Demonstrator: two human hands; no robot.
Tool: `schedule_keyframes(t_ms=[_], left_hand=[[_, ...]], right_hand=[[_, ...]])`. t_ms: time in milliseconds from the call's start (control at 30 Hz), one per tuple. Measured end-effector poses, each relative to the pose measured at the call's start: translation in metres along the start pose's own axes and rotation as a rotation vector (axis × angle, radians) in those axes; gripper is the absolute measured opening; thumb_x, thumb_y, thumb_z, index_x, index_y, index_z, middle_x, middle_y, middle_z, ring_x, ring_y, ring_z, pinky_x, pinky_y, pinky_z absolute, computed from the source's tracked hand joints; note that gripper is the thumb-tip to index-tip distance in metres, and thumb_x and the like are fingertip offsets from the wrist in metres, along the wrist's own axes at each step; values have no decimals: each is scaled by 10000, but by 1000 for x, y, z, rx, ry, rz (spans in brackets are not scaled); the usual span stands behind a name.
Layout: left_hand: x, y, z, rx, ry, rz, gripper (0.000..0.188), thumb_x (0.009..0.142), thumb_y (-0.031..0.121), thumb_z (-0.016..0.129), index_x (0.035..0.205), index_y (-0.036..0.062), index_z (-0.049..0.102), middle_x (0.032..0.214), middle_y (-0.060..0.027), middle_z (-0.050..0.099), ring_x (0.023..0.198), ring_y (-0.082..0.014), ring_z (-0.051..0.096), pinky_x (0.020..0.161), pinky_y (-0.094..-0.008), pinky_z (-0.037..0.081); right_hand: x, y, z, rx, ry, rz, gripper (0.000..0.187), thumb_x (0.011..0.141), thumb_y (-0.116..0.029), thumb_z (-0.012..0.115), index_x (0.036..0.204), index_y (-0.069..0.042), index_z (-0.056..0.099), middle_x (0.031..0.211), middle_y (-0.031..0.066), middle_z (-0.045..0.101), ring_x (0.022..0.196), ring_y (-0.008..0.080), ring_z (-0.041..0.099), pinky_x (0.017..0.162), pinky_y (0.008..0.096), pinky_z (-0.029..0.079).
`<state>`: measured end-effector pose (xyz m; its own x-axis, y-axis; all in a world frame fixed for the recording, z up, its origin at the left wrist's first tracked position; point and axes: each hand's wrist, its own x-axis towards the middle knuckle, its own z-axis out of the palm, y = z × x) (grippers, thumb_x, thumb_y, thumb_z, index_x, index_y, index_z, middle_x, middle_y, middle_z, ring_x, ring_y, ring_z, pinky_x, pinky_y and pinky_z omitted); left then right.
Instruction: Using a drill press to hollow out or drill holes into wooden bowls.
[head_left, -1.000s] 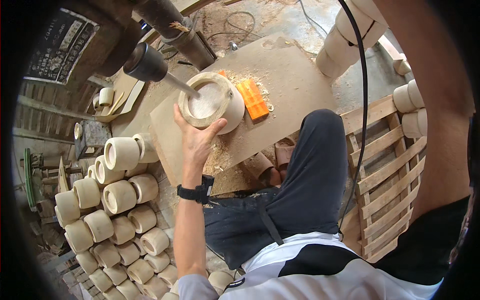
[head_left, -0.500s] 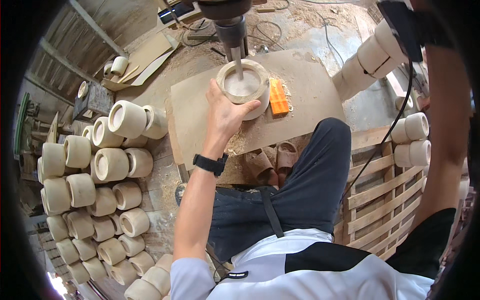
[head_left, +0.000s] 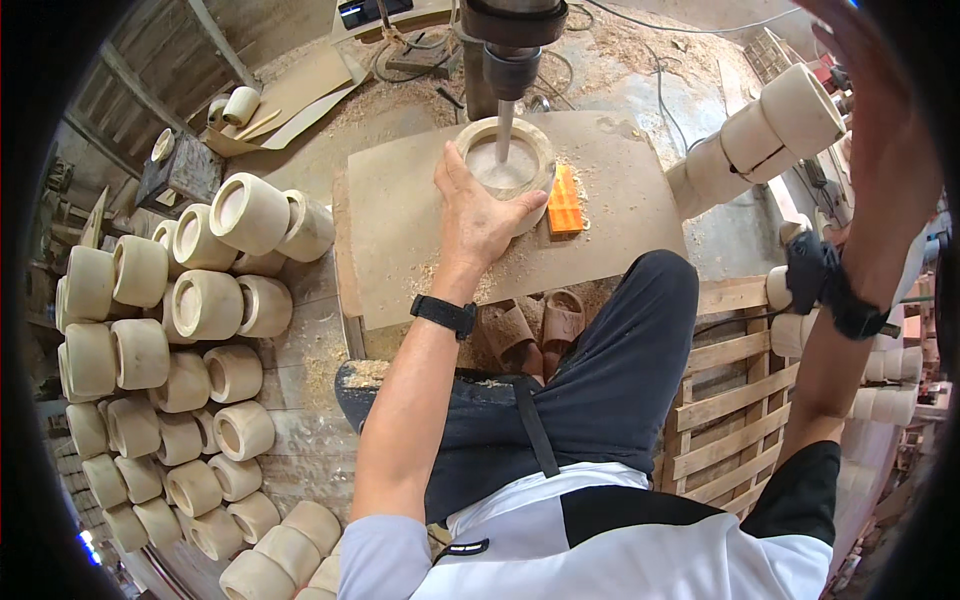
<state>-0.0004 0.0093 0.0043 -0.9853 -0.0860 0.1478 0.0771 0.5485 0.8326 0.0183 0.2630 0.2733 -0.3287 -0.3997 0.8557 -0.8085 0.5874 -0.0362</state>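
My left hand (head_left: 480, 215) is wrapped round the near left side of a round, hollowed wooden block (head_left: 545, 150), thumb toward the right. The block stands on a brown board (head_left: 400, 210) with its recess facing up. Above it hangs a drill press chuck (head_left: 512, 70), its pale bit (head_left: 505, 135) reaching down into the recess; whether the tip touches the bottom I cannot tell. An orange rectangular block (head_left: 565, 205) lies against the wooden block's right side among shavings. My right hand (head_left: 860, 60) is raised at the upper right, its fingers dim and partly lost at the rim.
Many similar wooden blocks (head_left: 205, 305) are stacked at my left. More blocks (head_left: 795, 110) form a slanting column at the right, behind a slatted wooden pallet (head_left: 730, 420). Cables (head_left: 660, 90) and sawdust lie on the floor beyond the board.
The view has shifted, showing more of the right side. My right wrist and forearm now show more fully. The left hand keeps its hold on the wooden block, the bit still in the recess.
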Motion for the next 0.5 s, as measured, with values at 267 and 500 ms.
schedule_keyframes(t_ms=[267, 500], left_hand=[[1, -1, 9, 14, 38, 67, 1251, 635, 396, 884, 1436, -118, 72, 1416, -314, 249, 1317, -426, 339, 1098, -432, 347], [0, -3, 5, 14, 15, 16, 1241, 639, 394, 884, 1434, -114, 77, 1412, -321, 252, 1325, -434, 326, 1099, -444, 341]], right_hand=[[-47, -21, -28, -871, -354, -307, 337, 1017, -141, 470, 1280, 56, 541, 1205, 182, 642, 1058, 235, 667, 839, 351, 563], [-74, -49, 36, 167, 138, 581, 404, 1054, -197, 367, 1282, 86, 543, 1127, 218, 666, 989, 289, 691, 814, 311, 551]])
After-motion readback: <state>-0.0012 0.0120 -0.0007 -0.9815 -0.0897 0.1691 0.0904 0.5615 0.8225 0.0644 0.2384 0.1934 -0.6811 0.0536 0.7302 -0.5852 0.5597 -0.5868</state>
